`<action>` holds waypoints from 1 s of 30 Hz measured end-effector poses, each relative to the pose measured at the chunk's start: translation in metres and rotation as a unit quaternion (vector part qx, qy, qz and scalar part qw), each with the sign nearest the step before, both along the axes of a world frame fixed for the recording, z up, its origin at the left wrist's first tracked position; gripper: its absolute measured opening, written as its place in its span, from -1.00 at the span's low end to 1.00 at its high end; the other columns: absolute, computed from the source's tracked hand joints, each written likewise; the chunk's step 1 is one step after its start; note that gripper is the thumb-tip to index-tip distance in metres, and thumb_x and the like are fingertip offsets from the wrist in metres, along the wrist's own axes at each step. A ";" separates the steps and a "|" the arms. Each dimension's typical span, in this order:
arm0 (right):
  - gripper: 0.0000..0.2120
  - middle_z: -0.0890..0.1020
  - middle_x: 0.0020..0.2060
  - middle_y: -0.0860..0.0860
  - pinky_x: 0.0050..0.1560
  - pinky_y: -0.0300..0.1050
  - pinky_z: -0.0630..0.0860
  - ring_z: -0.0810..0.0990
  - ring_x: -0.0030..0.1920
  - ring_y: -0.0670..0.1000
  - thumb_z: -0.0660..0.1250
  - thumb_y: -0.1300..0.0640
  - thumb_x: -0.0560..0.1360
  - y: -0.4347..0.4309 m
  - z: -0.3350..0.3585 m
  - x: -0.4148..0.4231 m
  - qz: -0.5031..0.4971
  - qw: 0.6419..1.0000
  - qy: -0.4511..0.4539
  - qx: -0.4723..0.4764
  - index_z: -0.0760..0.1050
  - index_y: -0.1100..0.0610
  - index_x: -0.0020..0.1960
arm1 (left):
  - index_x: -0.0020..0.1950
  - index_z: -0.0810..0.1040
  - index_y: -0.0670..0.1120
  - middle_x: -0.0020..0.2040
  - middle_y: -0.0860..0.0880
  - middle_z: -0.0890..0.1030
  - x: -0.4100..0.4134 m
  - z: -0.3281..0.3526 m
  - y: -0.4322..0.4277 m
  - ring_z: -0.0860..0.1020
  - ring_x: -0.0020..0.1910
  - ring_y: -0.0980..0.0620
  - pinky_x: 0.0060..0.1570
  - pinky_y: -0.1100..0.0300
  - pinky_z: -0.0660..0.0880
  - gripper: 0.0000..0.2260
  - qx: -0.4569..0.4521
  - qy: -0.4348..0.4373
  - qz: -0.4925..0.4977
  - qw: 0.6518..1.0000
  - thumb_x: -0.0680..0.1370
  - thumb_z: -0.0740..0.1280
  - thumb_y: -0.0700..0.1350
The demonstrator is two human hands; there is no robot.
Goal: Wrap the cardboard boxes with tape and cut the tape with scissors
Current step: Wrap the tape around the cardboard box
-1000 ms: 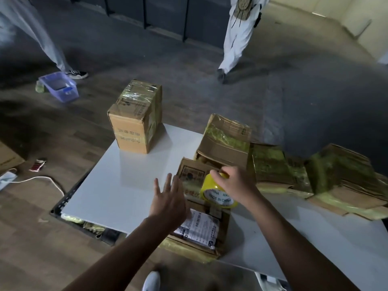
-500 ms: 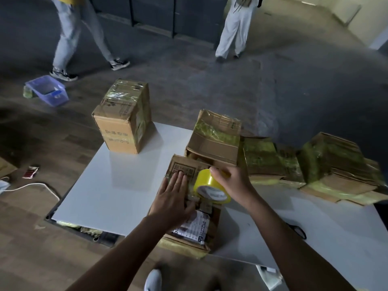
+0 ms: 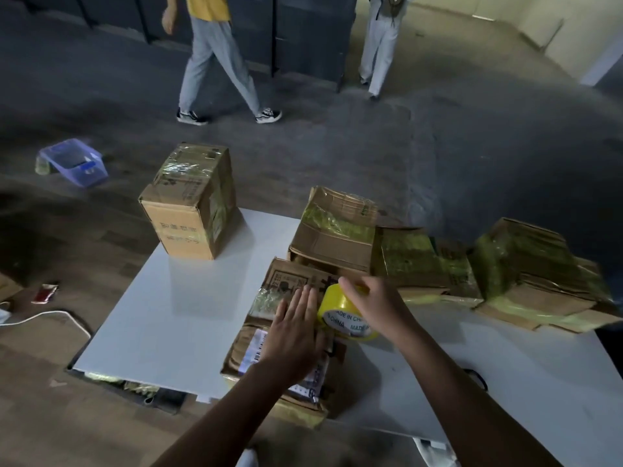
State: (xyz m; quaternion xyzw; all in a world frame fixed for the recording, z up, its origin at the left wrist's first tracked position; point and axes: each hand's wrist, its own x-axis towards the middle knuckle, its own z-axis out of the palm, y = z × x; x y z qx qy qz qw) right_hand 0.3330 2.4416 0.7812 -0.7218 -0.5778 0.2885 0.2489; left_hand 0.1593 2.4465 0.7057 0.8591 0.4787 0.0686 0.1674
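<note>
A flat cardboard box (image 3: 286,281) with a white shipping label lies on the white table (image 3: 188,315) in front of me. My left hand (image 3: 293,328) presses flat on its top with straight fingers. My right hand (image 3: 374,301) grips a roll of yellow tape (image 3: 340,315) that stands on the box just right of my left hand. A dark loop at the table's right, partly behind my right forearm, looks like a scissors handle (image 3: 478,377).
A taped upright box (image 3: 188,210) stands at the table's far left corner. More taped boxes (image 3: 337,230) and flattened ones (image 3: 526,274) line the far right. Two people (image 3: 215,55) walk on the floor beyond. A blue bin (image 3: 72,161) and white cable (image 3: 43,316) lie left.
My left hand came down from the air onto the box top and slid forward beside the tape roll. The view shifted, and a person walked in from the left.
</note>
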 end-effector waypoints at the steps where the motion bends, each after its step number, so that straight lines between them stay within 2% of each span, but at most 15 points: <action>1: -0.54 0.65 -0.28 0.05 -0.22 -0.02 0.51 0.61 -0.25 -0.03 0.22 -0.27 0.52 -0.003 -0.004 0.003 0.003 0.999 0.038 -0.007 0.61 0.13 -0.11 | 0.56 -0.24 -0.10 0.57 -0.06 -0.21 0.000 -0.003 0.001 -0.29 0.52 0.06 0.46 0.11 -0.33 -0.42 0.000 0.011 0.001 1.000 0.64 -0.10 0.11; 3: -0.55 0.68 -0.13 0.06 -0.04 0.00 0.53 0.63 -0.09 0.01 0.25 -0.28 0.47 -0.011 -0.012 0.009 -0.016 0.993 0.117 -0.013 0.64 0.09 0.00 | 0.56 -0.25 -0.12 0.58 -0.08 -0.21 -0.001 -0.005 0.005 -0.27 0.53 0.02 0.48 0.08 -0.30 -0.42 -0.007 0.033 -0.007 0.999 0.65 -0.11 0.10; 6: -0.56 0.67 -0.12 0.00 -0.07 -0.12 0.50 0.63 -0.07 -0.02 0.27 -0.28 0.42 -0.015 -0.018 0.007 -0.048 0.988 0.149 0.002 0.64 0.05 0.00 | 0.56 -0.24 -0.14 0.58 -0.09 -0.21 0.000 -0.007 0.006 -0.26 0.54 -0.01 0.51 0.04 -0.26 -0.41 -0.012 0.055 -0.015 0.998 0.64 -0.11 0.10; 9: -0.66 0.63 -0.33 -0.09 -0.27 -0.20 0.44 0.57 -0.29 -0.17 0.30 -0.20 0.50 -0.011 -0.012 0.006 -0.024 0.996 0.078 0.021 0.61 0.05 -0.19 | 0.57 -0.22 -0.12 0.58 -0.08 -0.21 0.000 -0.007 0.004 -0.27 0.54 0.00 0.49 0.05 -0.28 -0.42 -0.002 0.065 -0.012 0.998 0.64 -0.12 0.12; 12: -0.56 0.41 -0.60 -0.12 -0.50 -0.32 0.21 0.35 -0.55 -0.20 0.32 -0.13 0.52 -0.016 -0.009 0.029 -0.024 0.999 0.022 0.022 0.42 0.04 -0.47 | 0.57 -0.21 -0.12 0.57 -0.07 -0.23 0.001 -0.005 0.004 -0.29 0.53 0.02 0.47 0.08 -0.31 -0.42 -0.008 0.077 -0.017 0.997 0.64 -0.14 0.14; 14: -0.53 0.30 -0.58 -0.06 -0.48 -0.23 0.15 0.27 -0.53 -0.12 0.31 -0.11 0.53 -0.025 -0.013 0.044 -0.027 0.999 -0.030 0.001 0.29 0.08 -0.46 | 0.56 -0.24 -0.12 0.56 -0.08 -0.25 0.000 -0.002 0.005 -0.31 0.52 0.02 0.47 0.07 -0.31 -0.42 -0.019 0.084 -0.021 0.996 0.64 -0.15 0.15; 16: -0.57 0.32 -0.50 0.01 -0.40 -0.12 0.19 0.30 -0.45 -0.01 0.30 -0.10 0.53 -0.032 -0.020 0.049 -0.036 0.998 -0.048 -0.018 0.32 0.09 -0.41 | 0.55 -0.26 -0.12 0.56 -0.09 -0.26 0.001 0.001 0.006 -0.31 0.52 0.00 0.49 0.04 -0.29 -0.41 -0.026 0.096 -0.023 0.995 0.64 -0.17 0.16; 20: -0.58 0.37 -0.47 0.10 -0.34 -0.11 0.25 0.35 -0.42 0.06 0.29 -0.08 0.54 -0.032 -0.033 0.046 -0.033 0.997 -0.067 -0.016 0.37 0.15 -0.38 | 0.54 -0.32 -0.05 0.52 -0.12 -0.33 0.015 0.006 0.000 -0.31 0.52 -0.10 0.43 -0.24 -0.26 -0.35 -0.041 0.132 0.003 0.990 0.60 -0.18 0.27; 22: -0.57 0.37 -0.50 0.06 -0.34 -0.11 0.27 0.35 -0.43 0.06 0.30 -0.07 0.54 -0.034 -0.038 0.050 -0.031 0.997 -0.066 -0.015 0.35 0.13 -0.41 | 0.54 -0.30 0.05 0.51 -0.14 -0.35 0.022 0.005 -0.004 -0.32 0.52 -0.18 0.37 -0.34 -0.26 -0.32 -0.049 0.145 0.003 0.988 0.56 -0.18 0.36; 25: -0.51 0.27 -0.58 -0.06 -0.38 -0.12 0.23 0.25 -0.52 -0.01 0.33 0.00 0.53 -0.037 -0.046 0.052 -0.034 0.998 -0.056 0.004 0.23 0.08 -0.49 | 0.54 -0.30 0.08 0.53 -0.19 -0.33 0.023 0.001 -0.004 -0.34 0.51 -0.19 0.36 -0.37 -0.26 -0.27 -0.062 0.160 -0.003 0.985 0.51 -0.19 0.42; 27: -0.49 0.23 -0.60 -0.07 -0.39 -0.12 0.22 0.22 -0.53 -0.03 0.34 0.02 0.53 -0.038 -0.055 0.055 -0.029 0.997 -0.073 0.012 0.20 0.07 -0.50 | 0.54 -0.30 0.08 0.54 -0.19 -0.32 0.022 0.000 -0.004 -0.34 0.51 -0.19 0.36 -0.37 -0.26 -0.26 -0.060 0.159 -0.001 0.985 0.50 -0.19 0.43; 30: -0.53 0.33 -0.55 -0.05 -0.37 -0.13 0.24 0.36 -0.44 0.03 0.29 -0.10 0.52 -0.041 -0.071 0.063 -0.028 0.992 -0.119 -0.034 0.28 0.07 -0.47 | 0.55 -0.28 0.06 0.53 -0.19 -0.33 0.023 0.002 -0.005 -0.35 0.50 -0.19 0.35 -0.38 -0.27 -0.25 -0.058 0.157 0.007 0.986 0.50 -0.18 0.44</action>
